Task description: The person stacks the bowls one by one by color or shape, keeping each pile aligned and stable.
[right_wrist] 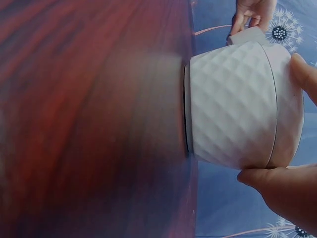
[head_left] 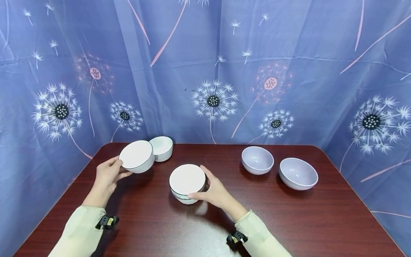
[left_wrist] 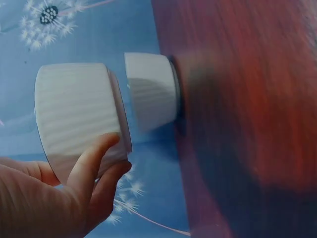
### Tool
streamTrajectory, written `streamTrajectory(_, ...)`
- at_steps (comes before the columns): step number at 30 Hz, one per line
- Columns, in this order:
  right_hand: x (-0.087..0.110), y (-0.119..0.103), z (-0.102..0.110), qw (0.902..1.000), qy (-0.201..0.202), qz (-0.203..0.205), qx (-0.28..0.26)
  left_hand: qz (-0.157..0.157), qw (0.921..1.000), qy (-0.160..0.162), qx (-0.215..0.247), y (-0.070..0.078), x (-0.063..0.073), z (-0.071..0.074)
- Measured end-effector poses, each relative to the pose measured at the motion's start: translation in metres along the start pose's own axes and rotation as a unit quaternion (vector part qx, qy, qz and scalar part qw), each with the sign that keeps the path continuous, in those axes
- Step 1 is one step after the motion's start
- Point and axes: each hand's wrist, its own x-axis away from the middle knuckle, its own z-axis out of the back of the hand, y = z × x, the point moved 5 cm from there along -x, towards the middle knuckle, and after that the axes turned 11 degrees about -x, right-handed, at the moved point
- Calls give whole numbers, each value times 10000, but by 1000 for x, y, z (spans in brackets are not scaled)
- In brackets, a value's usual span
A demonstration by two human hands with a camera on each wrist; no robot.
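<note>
right hand (head_left: 214,191) gripping a stack of white bowls (head_left: 187,179), left hand (head_left: 108,175) holding up a white ribbed bowl (head_left: 138,157)
nearest, the right thumb and fingers pinch the sides of the stack, diamond-embossed below, at the middle of the red-brown wood-grain table (head_left: 154,228); a little farther, to the left, the left hand pinches its bowl between thumb at the rim and fingers at the base, above the table; at the right sit a lavender bowl (head_left: 298,173) and, beyond it, a second lavender bowl (head_left: 257,159); farther back, another white ribbed bowl (head_left: 162,147) stands before a blue dandelion-print curtain (head_left: 173,85).
</note>
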Motion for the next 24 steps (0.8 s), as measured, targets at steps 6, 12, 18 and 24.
streamTrajectory(6, 0, 0, 0, 9999, 10, -114, -8, -199, 9992, -338, -118, 14, 9, -13)
streamTrajectory(12, 0, 1, 0, 9999, 30, -84, 72, -421, 9963, -702, -276, 28, 17, -27)
streamTrajectory(18, -1, 0, 0, 9999, 28, -42, 110, -578, 9925, -989, -417, 36, 23, -39)
streamTrajectory(24, -2, 0, 1, 9999, -15, -12, 137, -765, 9888, -1148, -570, 42, 28, -49)
